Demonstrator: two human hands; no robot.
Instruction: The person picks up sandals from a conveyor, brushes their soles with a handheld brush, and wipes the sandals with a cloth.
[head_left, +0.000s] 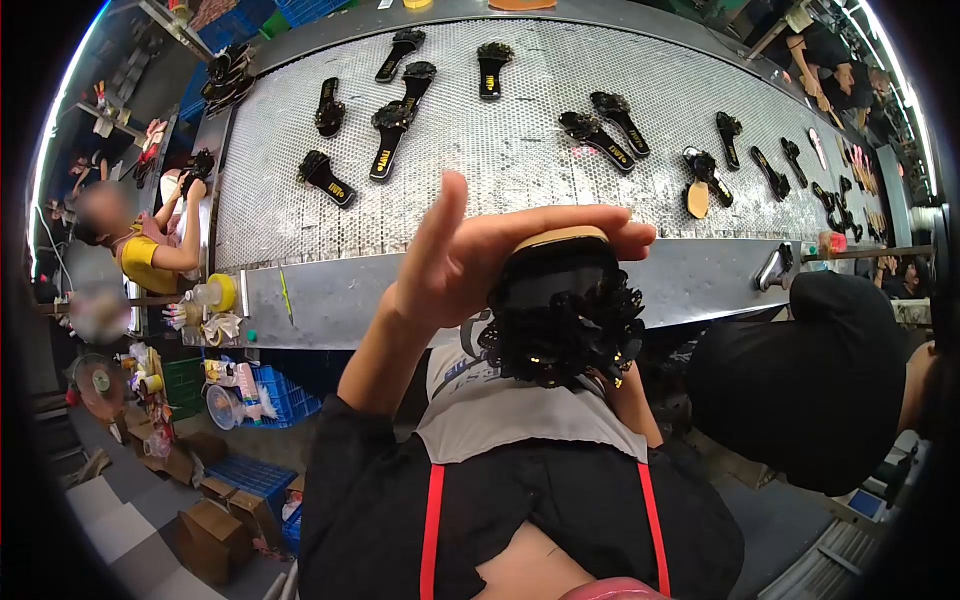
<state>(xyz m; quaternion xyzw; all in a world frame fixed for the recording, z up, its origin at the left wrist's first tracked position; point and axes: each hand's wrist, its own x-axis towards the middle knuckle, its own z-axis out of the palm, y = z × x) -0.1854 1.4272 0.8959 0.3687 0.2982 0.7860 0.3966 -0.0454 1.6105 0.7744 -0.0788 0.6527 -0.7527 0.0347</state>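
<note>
Close in front of me is a black sandal (560,285) with dark ruffled flowers and small gold bits on its strap, its tan edge uppermost. My left hand (480,250) is against it, thumb raised apart, long fingers pressed together along the tan edge and bent at the tips. Below the sandal my right forearm (635,402) shows; the right hand is hidden behind the sandal and its flowers. Beyond my hands, several black sandals with gold lettering, such as one sandal (383,157), lie on the meshed conveyor (540,150).
A metal ledge (360,295) borders the conveyor, with a green pen (286,297) and a yellow-lidded jar (220,293) at left. A co-worker in yellow (150,262) is at far left, a black-clad person (800,385) close at right. Boxes and crates stand on the floor.
</note>
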